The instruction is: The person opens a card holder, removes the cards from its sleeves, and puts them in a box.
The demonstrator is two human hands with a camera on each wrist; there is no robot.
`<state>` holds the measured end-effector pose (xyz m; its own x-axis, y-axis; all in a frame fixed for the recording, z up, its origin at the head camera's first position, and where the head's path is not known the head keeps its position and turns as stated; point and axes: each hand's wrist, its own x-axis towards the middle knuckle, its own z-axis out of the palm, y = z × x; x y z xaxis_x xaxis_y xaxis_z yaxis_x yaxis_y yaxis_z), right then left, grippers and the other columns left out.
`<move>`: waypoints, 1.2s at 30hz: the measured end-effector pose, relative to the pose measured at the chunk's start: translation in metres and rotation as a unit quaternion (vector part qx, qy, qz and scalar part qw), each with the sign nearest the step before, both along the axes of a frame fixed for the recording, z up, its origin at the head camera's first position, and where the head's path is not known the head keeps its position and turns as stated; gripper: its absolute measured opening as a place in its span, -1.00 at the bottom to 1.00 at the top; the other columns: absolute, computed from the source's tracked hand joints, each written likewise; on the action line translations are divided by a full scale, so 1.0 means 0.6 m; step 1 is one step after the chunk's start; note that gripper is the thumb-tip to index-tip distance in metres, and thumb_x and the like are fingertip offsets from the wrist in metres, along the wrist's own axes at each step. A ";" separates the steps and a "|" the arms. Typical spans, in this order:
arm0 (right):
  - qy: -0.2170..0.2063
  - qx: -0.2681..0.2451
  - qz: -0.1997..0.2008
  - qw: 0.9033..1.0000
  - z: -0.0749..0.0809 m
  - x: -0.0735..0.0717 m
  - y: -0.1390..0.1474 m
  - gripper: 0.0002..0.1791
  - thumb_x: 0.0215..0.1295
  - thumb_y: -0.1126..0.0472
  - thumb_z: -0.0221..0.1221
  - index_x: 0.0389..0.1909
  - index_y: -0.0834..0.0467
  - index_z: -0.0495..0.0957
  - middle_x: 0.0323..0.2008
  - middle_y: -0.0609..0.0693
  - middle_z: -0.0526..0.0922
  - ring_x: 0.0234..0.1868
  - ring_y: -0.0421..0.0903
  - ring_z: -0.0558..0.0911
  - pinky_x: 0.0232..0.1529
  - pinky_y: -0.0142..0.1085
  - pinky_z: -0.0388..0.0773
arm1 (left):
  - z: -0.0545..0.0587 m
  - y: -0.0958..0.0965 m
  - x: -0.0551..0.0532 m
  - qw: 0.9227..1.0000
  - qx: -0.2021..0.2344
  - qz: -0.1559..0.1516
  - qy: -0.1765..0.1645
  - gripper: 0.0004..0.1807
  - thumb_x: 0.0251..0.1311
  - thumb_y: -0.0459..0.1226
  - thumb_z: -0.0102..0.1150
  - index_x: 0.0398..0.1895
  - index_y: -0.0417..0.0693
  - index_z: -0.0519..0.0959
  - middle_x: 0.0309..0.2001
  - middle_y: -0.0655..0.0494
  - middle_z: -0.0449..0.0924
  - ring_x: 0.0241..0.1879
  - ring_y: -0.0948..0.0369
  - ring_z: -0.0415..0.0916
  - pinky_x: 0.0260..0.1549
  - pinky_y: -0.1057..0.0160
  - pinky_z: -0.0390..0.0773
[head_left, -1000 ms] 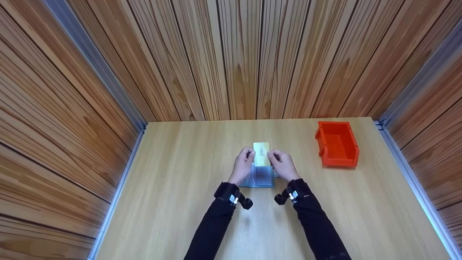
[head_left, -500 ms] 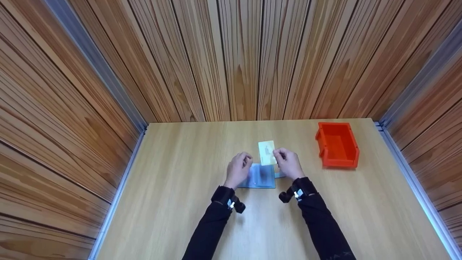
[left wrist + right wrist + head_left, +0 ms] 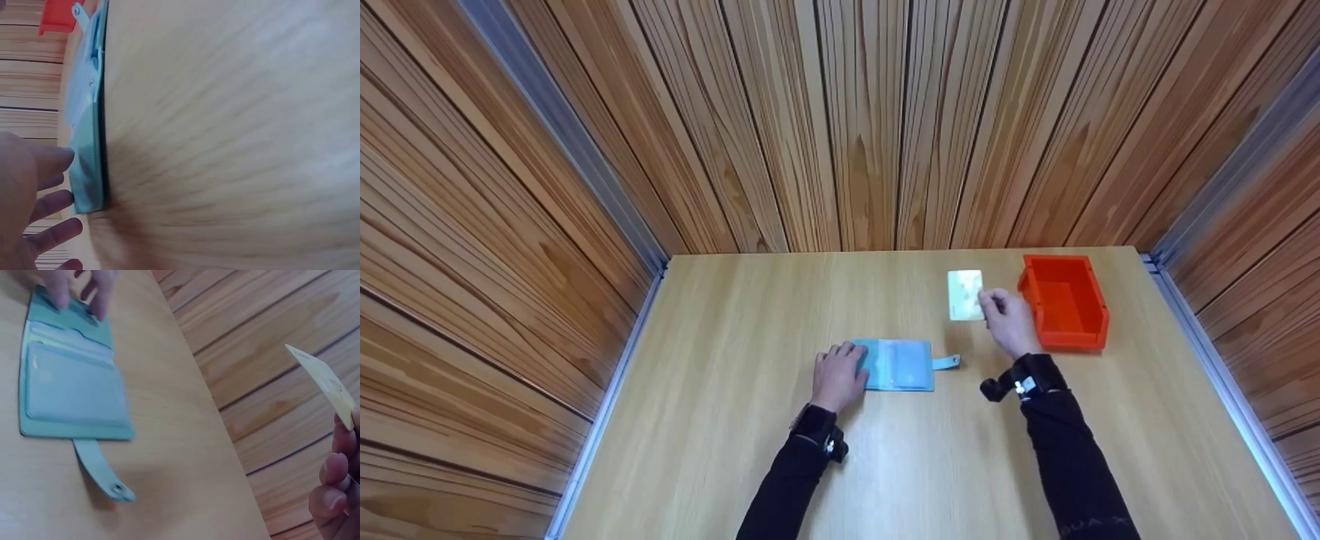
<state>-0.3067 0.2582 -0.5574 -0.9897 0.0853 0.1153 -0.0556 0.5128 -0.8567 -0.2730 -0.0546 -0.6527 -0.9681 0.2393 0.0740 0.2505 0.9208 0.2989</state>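
Note:
A light blue card holder (image 3: 906, 366) lies unfolded on the table, its clear sleeves facing up and its snap strap (image 3: 101, 469) sticking out to the right. The left hand (image 3: 836, 375) is at the holder's left flap, fingers loosely spread; in the left wrist view the thumb and fingertips are close to or on that flap (image 3: 85, 169). Above the table, the right hand (image 3: 1009, 321) pinches a pale yellow card (image 3: 964, 295) by its lower right edge. The card is raised and tilted in the right wrist view, just left of the orange bin.
An orange-red open bin (image 3: 1065, 341) stands at the back right of the table (image 3: 720, 420), close beside the right hand. Wooden plank walls (image 3: 862, 150) rise behind the table and on both sides.
The left hand has let go of the card and moved down to the card holder's left side. The right hand has carried the card right and away from the holder, toward the bin.

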 end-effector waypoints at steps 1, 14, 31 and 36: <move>0.004 0.000 -0.006 1.000 0.003 -0.002 0.008 -0.62 0.63 0.05 0.02 -0.14 0.31 0.60 -0.53 -0.05 0.47 -0.50 -0.14 0.47 -0.39 -0.34 0.42 | -0.002 -0.001 0.001 1.000 -0.002 0.001 -0.003 -0.51 0.38 -0.06 0.26 0.34 0.10 0.56 0.26 0.07 0.57 0.25 0.03 0.49 0.15 -0.05 0.43; -0.031 -0.091 -0.073 0.993 0.060 -0.013 0.104 -0.62 0.64 0.04 -0.03 0.01 0.33 0.44 -0.50 -0.07 0.57 -0.60 -0.25 0.66 -0.41 -0.32 0.70 | -0.009 -0.005 0.001 1.000 0.005 0.011 -0.021 -0.50 0.42 -0.03 0.21 0.38 0.12 0.53 0.30 0.09 0.52 0.27 0.05 0.46 0.20 -0.07 0.40; -0.086 -0.054 -0.164 0.981 0.059 -0.013 0.209 -0.51 0.62 -0.03 -0.03 0.21 0.31 0.49 -0.44 -0.21 0.62 -0.54 -0.32 0.67 -0.30 -0.44 0.67 | -0.011 -0.003 0.008 1.000 0.013 0.016 -0.004 -0.51 0.40 -0.04 0.22 0.36 0.12 0.56 0.25 0.10 0.55 0.23 0.05 0.47 0.17 -0.07 0.41; -0.112 -0.028 -0.189 0.975 0.030 -0.010 0.227 -0.46 0.63 -0.05 -0.05 0.28 0.30 0.50 -0.39 -0.21 0.65 -0.55 -0.32 0.64 -0.32 -0.42 0.67 | -0.015 0.002 0.010 1.000 0.012 0.014 -0.009 -0.51 0.42 -0.02 0.20 0.37 0.14 0.55 0.26 0.11 0.55 0.25 0.06 0.46 0.17 -0.06 0.40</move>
<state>-0.3127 0.3946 -0.5395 -0.8862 0.4486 -0.1162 0.3204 0.4122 -0.8529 -0.2672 -0.0533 -0.6620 -0.9758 0.2097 0.0623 0.2185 0.9199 0.3258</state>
